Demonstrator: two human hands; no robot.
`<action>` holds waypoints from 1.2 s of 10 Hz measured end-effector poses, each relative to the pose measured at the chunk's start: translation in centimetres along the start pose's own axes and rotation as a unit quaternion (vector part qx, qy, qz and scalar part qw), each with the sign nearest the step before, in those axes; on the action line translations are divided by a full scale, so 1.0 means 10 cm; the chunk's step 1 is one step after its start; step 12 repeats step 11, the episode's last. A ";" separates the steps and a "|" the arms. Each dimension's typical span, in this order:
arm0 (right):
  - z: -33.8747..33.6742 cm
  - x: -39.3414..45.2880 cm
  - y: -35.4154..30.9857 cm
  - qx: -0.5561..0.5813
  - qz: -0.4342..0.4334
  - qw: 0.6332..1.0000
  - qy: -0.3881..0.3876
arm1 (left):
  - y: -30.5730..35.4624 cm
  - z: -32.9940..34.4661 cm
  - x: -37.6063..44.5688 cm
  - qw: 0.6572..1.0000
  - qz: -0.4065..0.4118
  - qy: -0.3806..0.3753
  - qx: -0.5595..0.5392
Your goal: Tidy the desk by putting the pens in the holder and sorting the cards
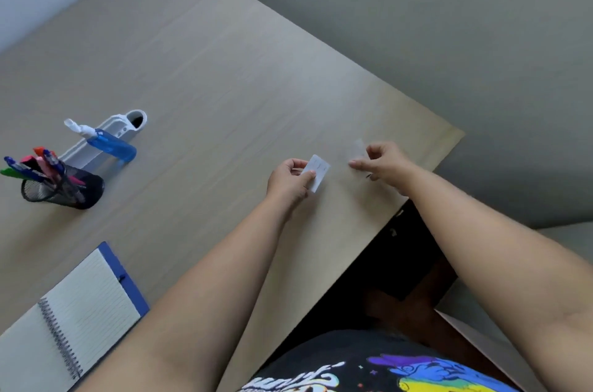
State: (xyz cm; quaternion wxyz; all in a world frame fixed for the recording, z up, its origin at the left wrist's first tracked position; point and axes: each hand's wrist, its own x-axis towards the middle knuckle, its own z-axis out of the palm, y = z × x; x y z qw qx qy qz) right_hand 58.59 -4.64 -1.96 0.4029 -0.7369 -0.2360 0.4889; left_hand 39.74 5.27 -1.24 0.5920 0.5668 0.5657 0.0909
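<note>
- One left hand point(290, 181) pinches one white card point(317, 172) above the desk point(208, 77).
- One right hand point(382, 160) grips a second, blurred card point(357, 148) near the desk's edge.
- One mesh holder point(64, 188), far left, holds several pens point(35, 164); exact count unclear.
- One open notebook point(70, 305).

A black wire-mesh pen holder point(62, 188) stands at the desk's left, packed with coloured pens point(38, 164) (red, pink, blue, green) leaning leftward. A small white rectangular card point(317, 172) is pinched above the desktop near the right edge; a second, blurred pale card point(357, 148) sits just beside it.
</note>
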 end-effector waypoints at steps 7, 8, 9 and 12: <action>-0.68 -0.95 2.10 0.293 0.277 0.858 0.318 | -0.43 2.37 -0.42 0.897 0.034 -0.267 0.351; -0.65 -0.90 2.21 0.252 0.287 0.880 0.283 | -0.51 2.35 -0.38 0.856 0.012 -0.295 0.424; -0.65 -0.90 2.22 0.220 0.300 0.889 0.266 | -0.54 2.28 -0.35 0.845 -0.005 -0.299 0.443; -0.76 -0.87 2.08 0.235 0.274 0.883 0.301 | -0.52 2.06 -0.38 0.880 0.027 -0.323 0.347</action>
